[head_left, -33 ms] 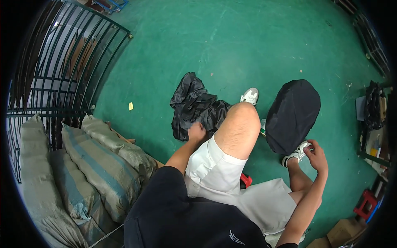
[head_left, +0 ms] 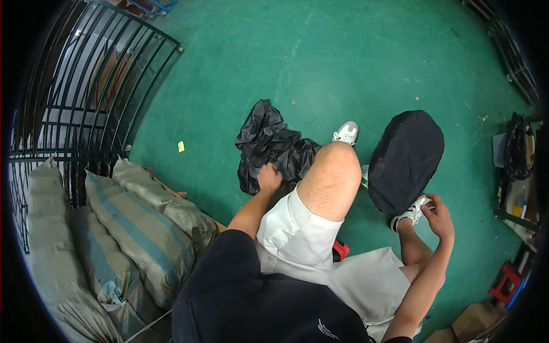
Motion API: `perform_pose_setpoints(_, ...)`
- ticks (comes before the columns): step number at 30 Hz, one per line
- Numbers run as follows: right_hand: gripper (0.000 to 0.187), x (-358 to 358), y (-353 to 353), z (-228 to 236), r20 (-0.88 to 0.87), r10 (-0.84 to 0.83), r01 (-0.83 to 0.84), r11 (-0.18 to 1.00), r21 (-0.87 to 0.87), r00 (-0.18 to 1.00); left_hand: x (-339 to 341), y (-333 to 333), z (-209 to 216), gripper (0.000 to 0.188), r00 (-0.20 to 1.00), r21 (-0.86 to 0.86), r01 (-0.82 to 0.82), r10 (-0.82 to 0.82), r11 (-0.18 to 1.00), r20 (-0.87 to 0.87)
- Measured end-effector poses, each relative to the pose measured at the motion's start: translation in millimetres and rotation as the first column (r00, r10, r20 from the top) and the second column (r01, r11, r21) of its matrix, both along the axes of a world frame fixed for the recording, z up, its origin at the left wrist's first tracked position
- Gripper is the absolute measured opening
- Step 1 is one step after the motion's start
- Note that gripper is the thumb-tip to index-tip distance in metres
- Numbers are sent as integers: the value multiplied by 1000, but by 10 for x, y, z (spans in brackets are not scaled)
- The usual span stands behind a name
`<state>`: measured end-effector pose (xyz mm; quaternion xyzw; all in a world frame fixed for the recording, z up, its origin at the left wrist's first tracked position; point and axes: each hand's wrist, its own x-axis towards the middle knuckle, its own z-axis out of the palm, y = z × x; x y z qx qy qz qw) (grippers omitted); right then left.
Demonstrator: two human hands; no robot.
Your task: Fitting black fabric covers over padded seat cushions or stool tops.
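My left hand (head_left: 270,178) is down at the near edge of a crumpled heap of shiny black sheeting (head_left: 266,143) on the floor, left of my bent knee. Its fingers curl into the folds, so the fingertips are partly hidden. A matte black oval bag (head_left: 407,160) stands to the right of that knee, its lower end close to my right shoe (head_left: 413,214). Beside the shoe and just below the bag is my right hand (head_left: 439,218), fingers loosely bent and apart, with nothing visible in it.
Stuffed woven sacks (head_left: 137,228) lie at the left, below a dark metal rack (head_left: 114,86). Behind my left leg sits a red object (head_left: 341,250). Cardboard boxes (head_left: 477,320), a red stool (head_left: 506,283) and a shelf with a black plastic bag (head_left: 517,148) line the right.
My left hand has shifted slightly left and up against the black sheeting, its fingers changing pose. The right hand and the oval bag stay nearly where they were.
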<state>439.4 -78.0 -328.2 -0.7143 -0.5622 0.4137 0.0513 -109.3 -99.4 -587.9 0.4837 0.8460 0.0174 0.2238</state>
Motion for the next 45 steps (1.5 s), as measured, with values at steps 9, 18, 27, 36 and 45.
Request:
perform_pose_setpoints(9, 45, 18, -89, -155, 80, 7, -4, 999, -38, 997, -663, 855, -8, 49, 967, -332, 146, -206, 932, -152)
perform_pose_setpoints(18, 46, -19, -3, -7, 7, 22, -22, 998, 50, 1000, -529, 1668, 1426, 20, 983, 609, 167, -178, 775, -44)
perform_pose_setpoints(27, 41, -266, 67, 170, -183, 44, -11, 985, 174, 982, 1782, 2007, 3684, 44, 622, 936, 329, -774, 127, -114)
perform_pose_setpoints(36, 59, -20, 145, 355, -917, -237, 596, 702, -391, -322, 3816, 832, 3208, 8, -214, 654, 483, -803, -582, -557)
perform_pose_setpoints(45, 57, 197, 195, 371, -938, -285, 862, 407, -304, -196, 3786, 1031, 3180, 22, -408, 892, 446, -871, 72, 274)
